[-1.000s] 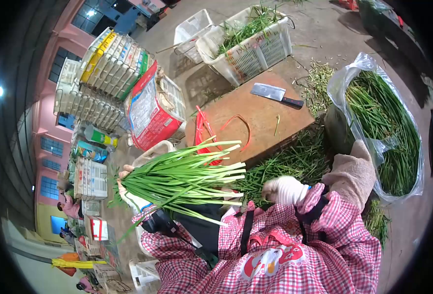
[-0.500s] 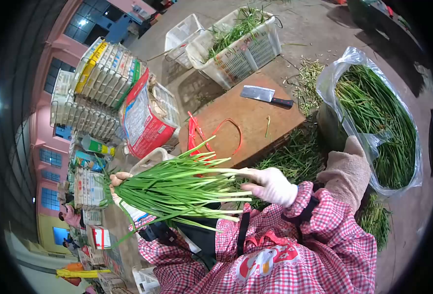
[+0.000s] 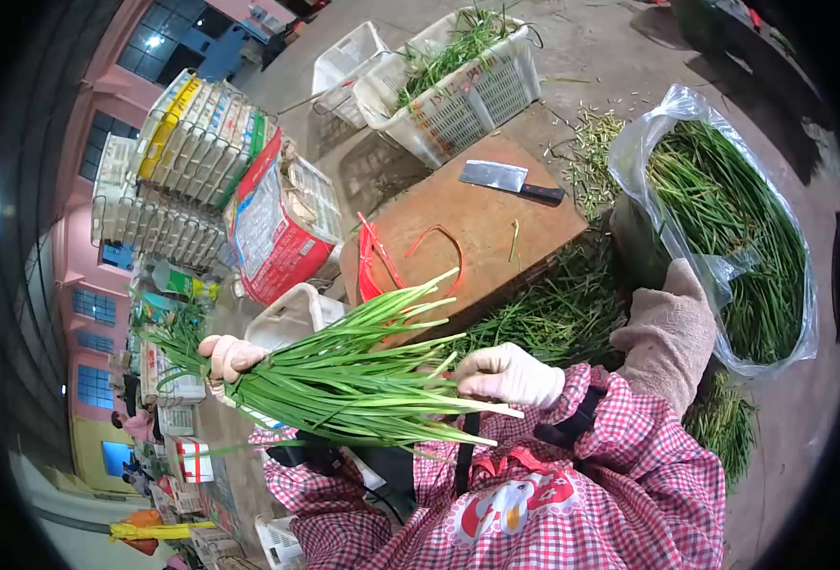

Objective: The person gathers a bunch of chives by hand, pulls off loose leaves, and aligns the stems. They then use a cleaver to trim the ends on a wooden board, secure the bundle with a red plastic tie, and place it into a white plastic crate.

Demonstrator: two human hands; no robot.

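The scallion bunch [image 3: 344, 385] lies horizontal with its pale ends rightward, the left hand [image 3: 233, 356] clamped around it and the right hand [image 3: 510, 373] curled closed on its stalks.

free: board [image 3: 481, 204] middle | blocked: cleaver [image 3: 493, 175] far edge; red bands [image 3: 374, 261] one end; onion bundle [image 3: 344, 380] near side

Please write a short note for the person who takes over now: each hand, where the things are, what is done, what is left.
Left hand: shut on the leafy end of the bundle of long green scallions with white stems.
Right hand, in a white glove: shut on the stem end; the bundle is in the air.
Red bands and steel cleaver lie on the brown wooden board.
Done: stalks gathered.
Left: no band seen around them yet.
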